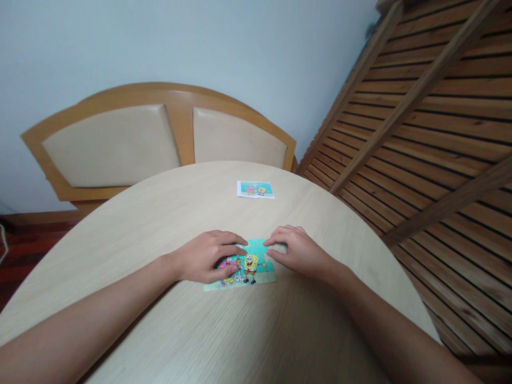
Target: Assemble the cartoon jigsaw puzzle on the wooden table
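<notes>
A small jigsaw puzzle point(258, 261) lies flat on the table in front of me, printed with a yellow sponge cartoon figure and a pink one on a turquoise ground. Across its left part rests my left hand point(212, 256), palm down, with fingers and thumb spread; it covers the puzzle's upper left area. My right hand point(298, 250) is at the upper right edge, its fingertips and thumb apart and touching the puzzle there. Something pale shows between that thumb and the fingers, too unclear to name. Neither hand grips the puzzle.
Farther back on the round wooden table point(172, 197) lies a picture card point(256, 189) with similar cartoon figures. Beyond the table stands a wooden bench back point(184, 128) with cream padded panels, against a pale wall. A slatted wooden panel point(420, 122) rises at the right.
</notes>
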Demonstrator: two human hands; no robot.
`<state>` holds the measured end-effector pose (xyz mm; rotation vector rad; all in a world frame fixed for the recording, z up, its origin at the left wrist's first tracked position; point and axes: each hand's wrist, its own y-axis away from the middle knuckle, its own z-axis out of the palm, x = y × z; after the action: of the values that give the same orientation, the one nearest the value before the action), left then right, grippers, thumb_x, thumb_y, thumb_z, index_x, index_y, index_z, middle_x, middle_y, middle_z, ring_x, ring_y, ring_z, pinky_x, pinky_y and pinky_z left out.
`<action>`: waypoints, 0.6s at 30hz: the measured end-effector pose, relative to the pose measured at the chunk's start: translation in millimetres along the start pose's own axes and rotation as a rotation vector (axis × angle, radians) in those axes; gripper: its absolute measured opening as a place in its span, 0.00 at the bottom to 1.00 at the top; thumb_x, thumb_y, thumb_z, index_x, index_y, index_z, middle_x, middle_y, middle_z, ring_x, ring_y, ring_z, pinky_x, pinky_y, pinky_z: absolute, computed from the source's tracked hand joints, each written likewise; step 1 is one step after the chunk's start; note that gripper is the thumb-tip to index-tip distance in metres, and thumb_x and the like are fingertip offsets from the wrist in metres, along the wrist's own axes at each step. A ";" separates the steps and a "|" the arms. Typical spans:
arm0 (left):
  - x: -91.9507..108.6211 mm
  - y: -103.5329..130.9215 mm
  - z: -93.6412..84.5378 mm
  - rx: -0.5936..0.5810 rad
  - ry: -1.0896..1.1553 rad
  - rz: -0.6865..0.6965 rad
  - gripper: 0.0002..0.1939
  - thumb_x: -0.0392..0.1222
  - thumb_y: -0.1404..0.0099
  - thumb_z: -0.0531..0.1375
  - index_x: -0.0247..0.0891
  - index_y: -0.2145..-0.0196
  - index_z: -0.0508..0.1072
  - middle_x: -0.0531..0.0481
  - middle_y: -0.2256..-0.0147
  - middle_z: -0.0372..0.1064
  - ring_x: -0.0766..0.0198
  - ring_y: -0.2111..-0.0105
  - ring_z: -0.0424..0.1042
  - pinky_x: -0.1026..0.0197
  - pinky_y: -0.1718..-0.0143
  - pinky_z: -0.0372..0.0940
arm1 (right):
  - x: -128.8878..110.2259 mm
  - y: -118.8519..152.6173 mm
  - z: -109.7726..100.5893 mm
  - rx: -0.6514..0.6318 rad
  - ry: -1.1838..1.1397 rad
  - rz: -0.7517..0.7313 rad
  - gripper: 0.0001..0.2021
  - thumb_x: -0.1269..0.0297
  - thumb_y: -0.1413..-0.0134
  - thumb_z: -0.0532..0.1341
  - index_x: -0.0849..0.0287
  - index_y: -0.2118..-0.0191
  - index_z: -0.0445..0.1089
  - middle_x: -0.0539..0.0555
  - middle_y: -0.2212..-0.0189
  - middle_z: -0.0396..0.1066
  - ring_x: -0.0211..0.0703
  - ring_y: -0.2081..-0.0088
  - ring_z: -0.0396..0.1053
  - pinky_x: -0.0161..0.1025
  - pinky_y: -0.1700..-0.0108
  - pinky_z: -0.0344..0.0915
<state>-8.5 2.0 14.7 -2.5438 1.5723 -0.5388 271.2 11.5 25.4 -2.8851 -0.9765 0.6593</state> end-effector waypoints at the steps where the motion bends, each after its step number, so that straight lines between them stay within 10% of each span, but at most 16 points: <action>1: 0.1 0.0 0.0 0.001 -0.001 -0.001 0.18 0.48 0.29 0.55 0.39 0.46 0.72 0.40 0.45 0.70 0.50 0.47 0.72 0.47 0.44 0.67 | 0.1 0.3 0.1 -0.002 0.003 -0.002 0.06 0.64 0.43 0.67 0.54 0.60 0.79 0.53 0.60 0.78 0.49 0.54 0.73 0.48 0.49 0.60; 18: -0.3 -0.4 -0.1 0.002 0.005 0.006 0.17 0.47 0.29 0.56 0.38 0.47 0.73 0.39 0.45 0.70 0.50 0.47 0.72 0.47 0.44 0.68 | 24.5 4.9 -20.2 0.018 0.042 0.371 0.10 0.56 0.47 0.66 0.57 0.65 0.78 0.55 0.67 0.78 0.47 0.64 0.74 0.39 0.64 0.63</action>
<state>-8.3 2.5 14.9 -2.5377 1.5800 -0.5466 299.6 24.1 33.6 -3.0754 -0.4268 0.6124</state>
